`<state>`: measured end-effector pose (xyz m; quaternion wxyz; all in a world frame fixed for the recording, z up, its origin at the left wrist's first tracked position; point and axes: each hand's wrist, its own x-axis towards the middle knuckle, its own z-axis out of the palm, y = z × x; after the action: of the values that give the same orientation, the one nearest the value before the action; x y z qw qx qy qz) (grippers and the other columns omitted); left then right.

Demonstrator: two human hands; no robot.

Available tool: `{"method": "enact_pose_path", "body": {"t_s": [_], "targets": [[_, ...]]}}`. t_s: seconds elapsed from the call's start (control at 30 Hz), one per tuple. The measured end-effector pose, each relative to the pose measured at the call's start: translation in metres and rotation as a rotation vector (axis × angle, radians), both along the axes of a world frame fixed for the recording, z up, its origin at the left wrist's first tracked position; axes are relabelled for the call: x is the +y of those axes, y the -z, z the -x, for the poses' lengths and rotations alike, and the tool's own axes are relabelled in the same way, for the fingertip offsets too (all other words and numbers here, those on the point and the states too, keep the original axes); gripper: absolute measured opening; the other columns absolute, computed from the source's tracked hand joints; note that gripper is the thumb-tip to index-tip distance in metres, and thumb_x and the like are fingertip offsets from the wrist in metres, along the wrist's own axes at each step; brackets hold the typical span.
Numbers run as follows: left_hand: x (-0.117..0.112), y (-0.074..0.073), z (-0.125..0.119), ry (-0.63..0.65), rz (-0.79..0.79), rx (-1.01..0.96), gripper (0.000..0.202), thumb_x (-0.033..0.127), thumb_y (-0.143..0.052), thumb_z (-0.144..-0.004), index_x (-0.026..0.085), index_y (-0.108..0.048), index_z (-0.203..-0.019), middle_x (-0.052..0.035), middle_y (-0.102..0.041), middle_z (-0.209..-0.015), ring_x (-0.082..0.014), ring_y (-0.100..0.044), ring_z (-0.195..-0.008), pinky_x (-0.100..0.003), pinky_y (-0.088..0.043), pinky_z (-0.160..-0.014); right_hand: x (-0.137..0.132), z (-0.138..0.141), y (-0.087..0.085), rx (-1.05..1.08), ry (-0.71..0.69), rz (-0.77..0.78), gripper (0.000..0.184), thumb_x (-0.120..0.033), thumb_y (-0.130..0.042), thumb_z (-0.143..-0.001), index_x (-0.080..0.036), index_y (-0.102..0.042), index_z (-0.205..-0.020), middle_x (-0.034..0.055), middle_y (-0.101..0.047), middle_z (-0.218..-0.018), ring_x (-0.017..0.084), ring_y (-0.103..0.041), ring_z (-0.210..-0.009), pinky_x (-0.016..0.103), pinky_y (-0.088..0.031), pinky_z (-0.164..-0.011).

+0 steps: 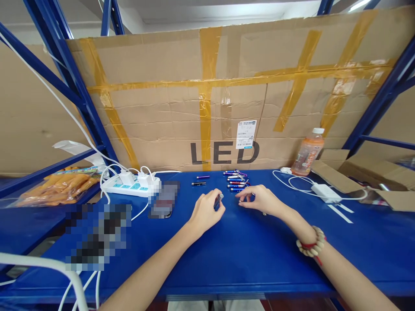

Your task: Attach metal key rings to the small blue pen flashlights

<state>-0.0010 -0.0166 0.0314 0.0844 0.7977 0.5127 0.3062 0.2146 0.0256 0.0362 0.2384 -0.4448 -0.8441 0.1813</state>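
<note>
My left hand (207,208) is closed around a short dark tube with a silvery end (219,198), like a small penlight, held above the blue table (246,259). To its right, my right hand (257,199) has thumb and fingers curled into a pinch; whatever is between the tips is too small to name. Just beyond my right fingertips lies a pile of similar small metal tubes (236,180) in blue, red and purple. A purple tube (203,177) and a black tube (198,184) lie apart, left of the pile.
On the left are a white power strip (129,186), a phone (164,198) and a bag of snacks (61,185). Rightward stand a drink bottle (308,153), a white adapter (326,193) with cable and an open carton (372,172). A tall cardboard sheet (162,116) closes the back.
</note>
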Motion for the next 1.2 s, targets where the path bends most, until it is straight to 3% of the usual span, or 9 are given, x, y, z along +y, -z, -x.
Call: {"method": "enact_pose_path", "body": {"t_s": [0.13, 0.27, 0.53, 0.77, 1.2], "targets": [[0.002, 0.008, -0.003, 0.092, 0.04, 0.007, 0.017, 0.014, -0.04, -0.087, 0.019, -0.053, -0.096, 0.0006, -0.062, -0.086, -0.0146, -0.057, -0.078, -0.028, -0.04, -0.077, -0.002, 0.009, 0.0, 0.297, -0.108, -0.041, 0.025, -0.043, -0.064, -0.075, -0.021, -0.072, -0.082, 0.0027, -0.065, -0.084, 0.017, -0.06, -0.077, 0.023, -0.044, -0.06], [0.005, 0.013, -0.005, 0.16, 0.034, -0.049, 0.014, 0.024, -0.042, -0.092, 0.019, -0.053, -0.099, 0.0008, -0.062, -0.096, -0.0141, -0.056, -0.089, -0.028, -0.037, -0.08, -0.006, 0.017, 0.001, 0.463, -0.073, -0.052, 0.025, -0.044, -0.066, -0.075, -0.02, -0.073, -0.081, 0.0042, -0.065, -0.084, 0.02, -0.06, -0.082, 0.025, -0.046, -0.065], [0.01, 0.017, -0.005, 0.208, -0.017, -0.009, 0.016, 0.025, -0.042, -0.092, 0.017, -0.055, -0.093, -0.0027, -0.06, -0.092, -0.0155, -0.054, -0.087, -0.029, -0.04, -0.077, -0.013, 0.027, 0.002, 0.455, -0.179, -0.127, 0.027, -0.045, -0.063, -0.081, -0.019, -0.071, -0.079, 0.004, -0.064, -0.082, 0.016, -0.059, -0.077, 0.025, -0.047, -0.065], [0.01, 0.024, -0.005, 0.252, -0.006, -0.081, 0.016, 0.021, -0.041, -0.092, 0.018, -0.056, -0.097, -0.0021, -0.062, -0.099, -0.0148, -0.055, -0.092, -0.028, -0.041, -0.082, -0.012, 0.033, 0.006, 0.542, -0.222, -0.061, 0.031, -0.048, -0.066, -0.078, -0.017, -0.069, -0.073, 0.0048, -0.062, -0.077, 0.016, -0.058, -0.072, 0.025, -0.047, -0.064], [0.007, 0.025, -0.009, 0.245, 0.014, -0.026, 0.016, 0.018, -0.039, -0.091, 0.016, -0.054, -0.097, -0.0038, -0.062, -0.1, -0.0177, -0.056, -0.09, -0.032, -0.041, -0.082, -0.012, 0.028, 0.009, 0.439, -0.241, -0.044, 0.033, -0.049, -0.067, -0.077, -0.017, -0.069, -0.072, 0.0037, -0.059, -0.074, 0.013, -0.054, -0.065, 0.023, -0.041, -0.057]]}}
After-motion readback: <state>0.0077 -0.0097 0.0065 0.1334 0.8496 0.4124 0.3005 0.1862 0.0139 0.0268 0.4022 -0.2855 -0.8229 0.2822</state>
